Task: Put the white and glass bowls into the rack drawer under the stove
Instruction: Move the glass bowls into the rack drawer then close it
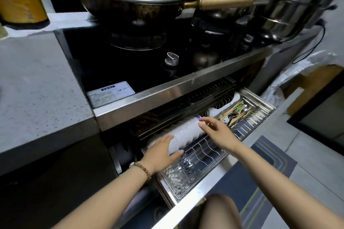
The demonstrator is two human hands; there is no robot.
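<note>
White bowls (pixel 184 132) lie in a row on their edges in the rack drawer (pixel 247 128) under the stove (pixel 130 57), and the row's long axis runs from lower left to upper right across the middle of the frame. My left hand (pixel 162 150) sits at the lower-left end of that row, fingers spread and cupped against the last bowl, thumb on its near side, so it rests on the stack without really closing round anything. My right hand (pixel 216 131) hovers at the upper-right end, fingers loosely open and pointing left toward the row, seemingly just touching it or just short of it; I cannot tell which. Glass bowls (pixel 181 173) lie below my left hand, toward the bottom of the frame, at the near left corner of the same drawer, close beside my left wrist and well nearer to that hand than to the right. Between the two groups the wire slots look free. The far side of the white row is lost in shadow under the steel lip of the stove, and how many glass bowls there are is hard to make out through the reflections. My knee covers the drawer's front edge at the bottom of the frame.
</note>
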